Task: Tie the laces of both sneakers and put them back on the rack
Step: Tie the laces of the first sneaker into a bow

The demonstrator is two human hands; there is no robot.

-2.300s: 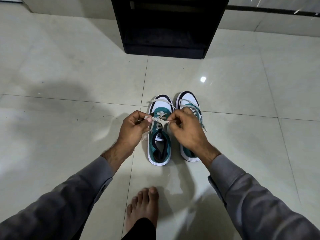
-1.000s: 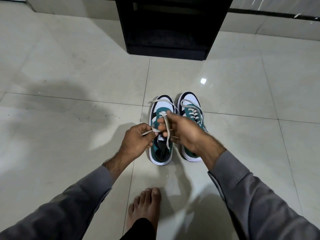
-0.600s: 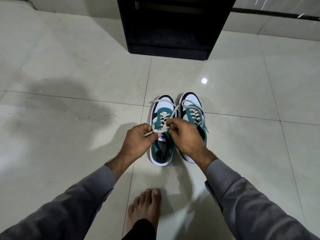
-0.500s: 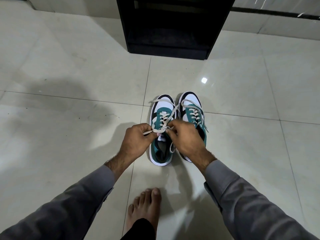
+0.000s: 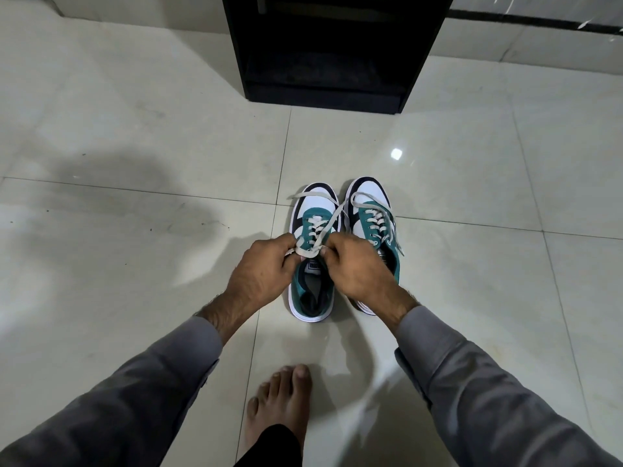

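Two teal, white and black sneakers stand side by side on the tiled floor, toes pointing away from me. My left hand (image 5: 261, 266) and my right hand (image 5: 355, 267) meet over the tongue of the left sneaker (image 5: 312, 291), each pinching its pale lace (image 5: 308, 252). One loose end of that lace (image 5: 315, 196) trails over the toe cap. The right sneaker (image 5: 371, 210) has its lace hanging loose down its right side, and my right hand hides its heel. The black rack (image 5: 332, 52) stands beyond the sneakers, its lower shelf dark.
My bare foot (image 5: 281, 402) rests on the tile just behind the sneakers. Glossy cream floor tiles (image 5: 135, 146) spread to both sides, with a wall base running along the top edge.
My right hand lifted a lace end over the left sneaker, then came back down to meet my left hand. Both hands now pinch the lace close together at the tongue.
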